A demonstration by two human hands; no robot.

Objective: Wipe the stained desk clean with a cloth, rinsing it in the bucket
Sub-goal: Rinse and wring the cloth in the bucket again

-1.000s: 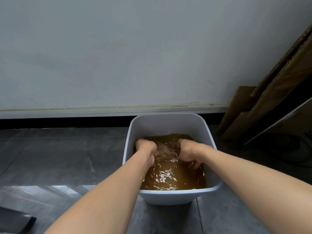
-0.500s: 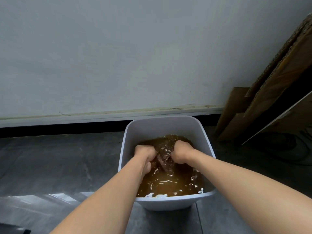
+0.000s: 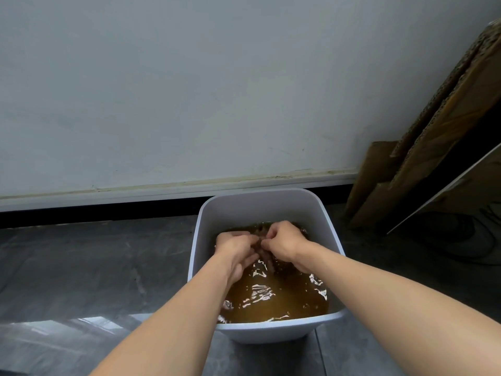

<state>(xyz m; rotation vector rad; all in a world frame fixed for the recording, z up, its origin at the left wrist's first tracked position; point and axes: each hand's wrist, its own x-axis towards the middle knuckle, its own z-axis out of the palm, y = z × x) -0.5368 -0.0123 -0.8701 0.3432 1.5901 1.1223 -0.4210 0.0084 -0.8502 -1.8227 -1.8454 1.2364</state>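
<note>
Brown water (image 3: 273, 299) in white bucket (image 3: 271, 333) on floor. Cloth (image 3: 265, 257) mostly submerged between hands. Left hand (image 3: 235, 251) and right hand (image 3: 285, 245) both curled, pinching it. Likely soaked, limp, heavy, slippery; grip bunched folds.

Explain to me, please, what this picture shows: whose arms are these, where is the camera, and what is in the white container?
No machine here: these are a person's two bare arms, seen from a camera worn on the head, looking down. A white plastic bucket stands on a grey tiled floor near a wall; cardboard sheets lean at the right. The bucket holds brown, murky water. The left hand and the right hand both grip a dark cloth between them, partly under the water. The desk is not in view.
</note>
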